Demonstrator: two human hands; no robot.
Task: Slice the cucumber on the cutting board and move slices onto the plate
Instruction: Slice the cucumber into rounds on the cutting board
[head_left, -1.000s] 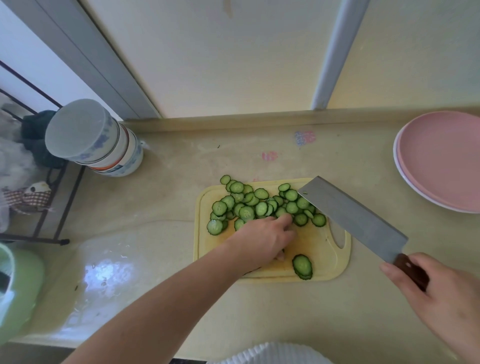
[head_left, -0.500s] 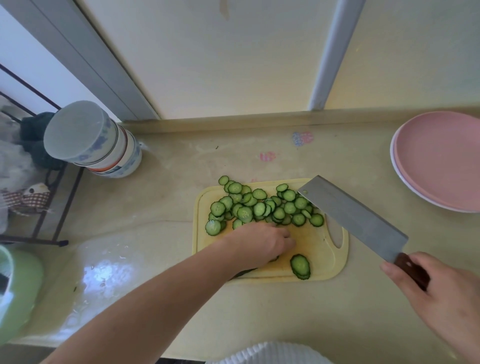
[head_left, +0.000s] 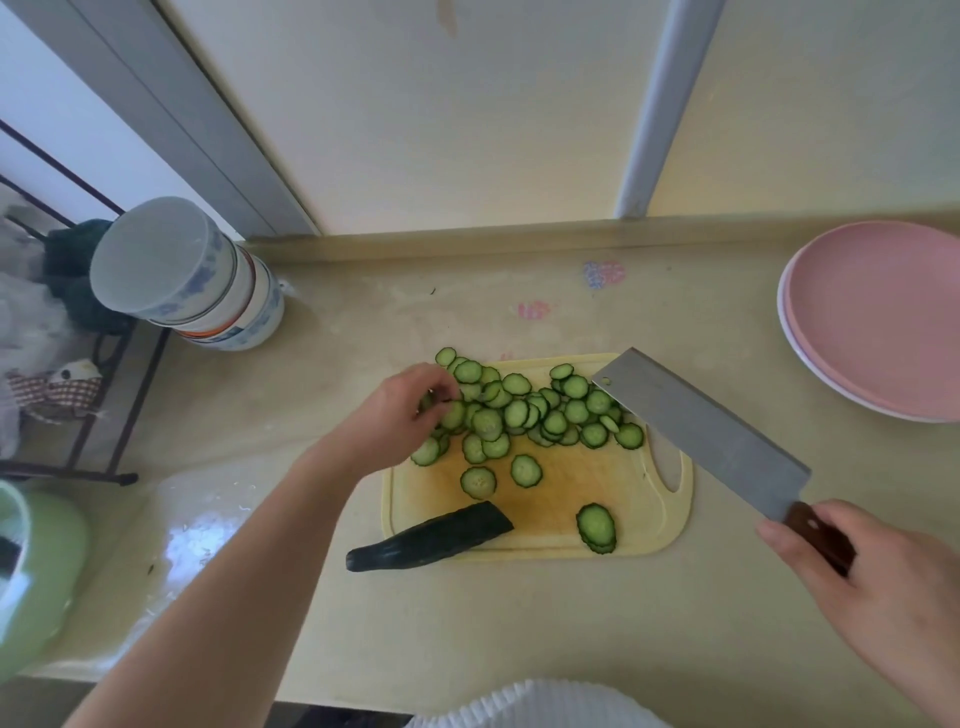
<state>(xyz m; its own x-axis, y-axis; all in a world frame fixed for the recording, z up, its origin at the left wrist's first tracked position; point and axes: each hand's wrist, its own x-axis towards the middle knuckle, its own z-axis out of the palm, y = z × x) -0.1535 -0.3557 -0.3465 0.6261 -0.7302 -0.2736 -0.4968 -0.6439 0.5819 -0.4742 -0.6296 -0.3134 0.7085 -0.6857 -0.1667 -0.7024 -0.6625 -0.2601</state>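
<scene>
Indoors, beige countertop (head_left: 519, 623), pale wall (head_left: 441, 130)

Soft, even daylight fills a bright scene. A white glare patch shines on the counter (head_left: 192, 540) near its left edge. Shadows are faint. Wide-angle distortion bends the frame's edges, and the left hand (head_left: 400, 415) is slightly motion-blurred.
</scene>
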